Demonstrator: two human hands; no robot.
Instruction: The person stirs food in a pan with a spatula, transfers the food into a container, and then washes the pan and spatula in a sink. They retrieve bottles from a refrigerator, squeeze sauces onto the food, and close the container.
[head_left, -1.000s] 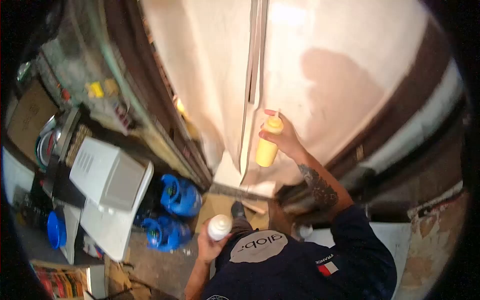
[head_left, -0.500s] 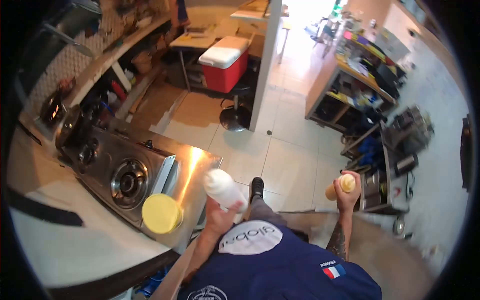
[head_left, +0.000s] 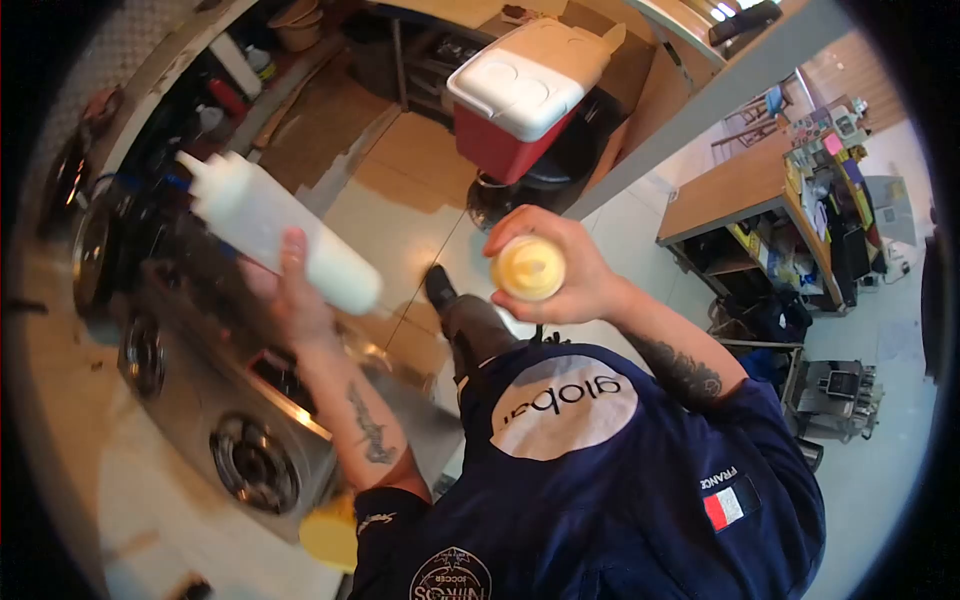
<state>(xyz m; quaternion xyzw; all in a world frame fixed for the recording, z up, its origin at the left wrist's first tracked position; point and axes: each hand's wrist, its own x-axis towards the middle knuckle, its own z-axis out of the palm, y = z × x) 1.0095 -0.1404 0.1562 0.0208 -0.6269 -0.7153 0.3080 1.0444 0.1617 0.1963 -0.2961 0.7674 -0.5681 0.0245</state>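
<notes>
At frame centre the right hand (head_left: 578, 278) clasps a yellow squeeze bottle (head_left: 528, 268), seen end-on. Left of centre, the left hand (head_left: 295, 295) grips a white squeeze bottle (head_left: 262, 228), tilted above the stove (head_left: 250, 455). Firm grips and steady, closed nozzles likely matter most. A red cooler (head_left: 500, 145) stands beyond.

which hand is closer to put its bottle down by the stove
Probably left. The left hand holds the white bottle above the steel stove; the right hand with the yellow bottle is over the floor, farther off.
</notes>
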